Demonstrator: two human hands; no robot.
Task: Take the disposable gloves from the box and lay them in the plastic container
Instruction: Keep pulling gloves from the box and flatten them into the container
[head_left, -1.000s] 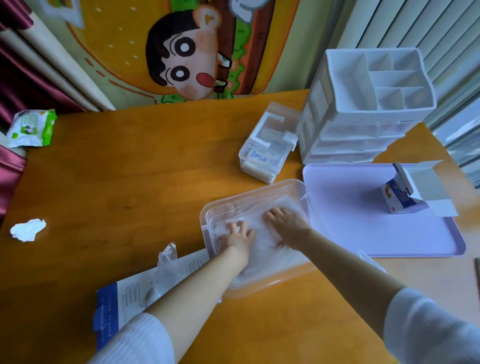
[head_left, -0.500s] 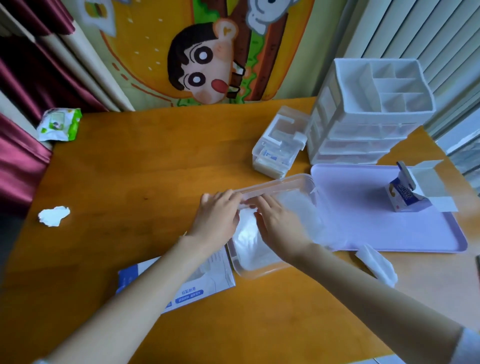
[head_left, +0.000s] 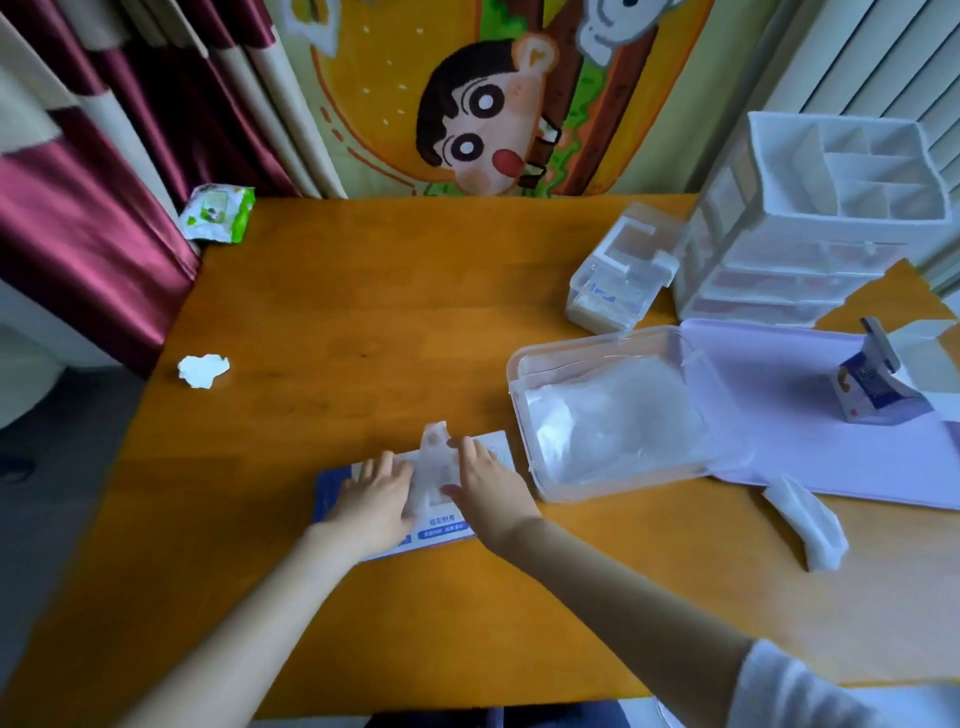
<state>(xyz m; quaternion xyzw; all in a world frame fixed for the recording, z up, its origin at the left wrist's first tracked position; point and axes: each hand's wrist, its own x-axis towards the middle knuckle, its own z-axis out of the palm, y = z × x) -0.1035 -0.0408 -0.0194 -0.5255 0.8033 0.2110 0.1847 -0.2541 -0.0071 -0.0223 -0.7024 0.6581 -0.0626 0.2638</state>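
Near orange wooden table's (head_left: 363, 312) front edge, left hand (head_left: 376, 501) lies flat, released, on flat blue-white glove box (head_left: 332, 499); right hand (head_left: 491, 493) touches clear crumpled glove (head_left: 432, 467) poking out, grasp unclear; clear rectangular plastic container (head_left: 519, 376) just right.

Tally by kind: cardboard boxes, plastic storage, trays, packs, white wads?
Cardboard boxes: 2 (glove box, small carton)
Plastic storage: 3 (container, clear case, drawer unit)
Tray: 1
Wipes pack: 1
White wads: 2 (left wad, right wad)
Total: 9

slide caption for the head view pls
Left hand and right hand at the glove box, a clear glove between them; plastic container alongside holds gloves.
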